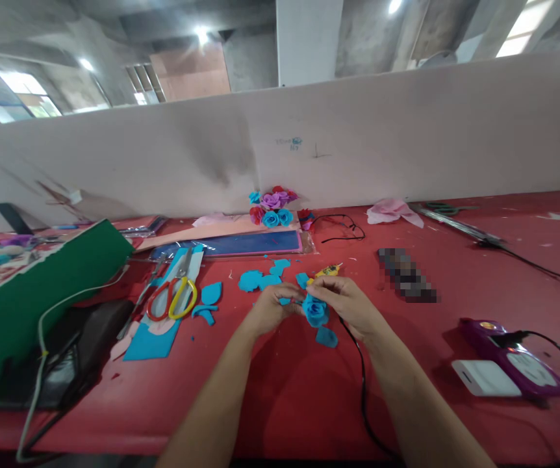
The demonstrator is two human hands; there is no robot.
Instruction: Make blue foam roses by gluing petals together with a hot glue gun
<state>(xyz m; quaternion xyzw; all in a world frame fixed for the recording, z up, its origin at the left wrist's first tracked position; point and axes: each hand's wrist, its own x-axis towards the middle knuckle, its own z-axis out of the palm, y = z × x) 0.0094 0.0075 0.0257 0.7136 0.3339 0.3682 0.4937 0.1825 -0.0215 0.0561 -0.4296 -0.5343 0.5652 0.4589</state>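
Note:
A small blue foam rose (315, 311) sits between both of my hands above the red table (284, 383). My left hand (271, 307) pinches its left side, fingers closed. My right hand (347, 300) curls over its top and right side, fingers closed on it. A loose blue petal (326, 337) lies just below the rose. More blue petals (263, 278) lie behind my hands, and a yellow glue gun (327, 270) rests beyond my right hand, its black cord running toward me.
Red and yellow scissors (171, 298) lie on blue foam scraps at left. A cluster of finished roses (273, 208) stands against the white partition. A purple device (518, 359) and white box (485, 378) sit at right. A green board (26, 292) leans at far left.

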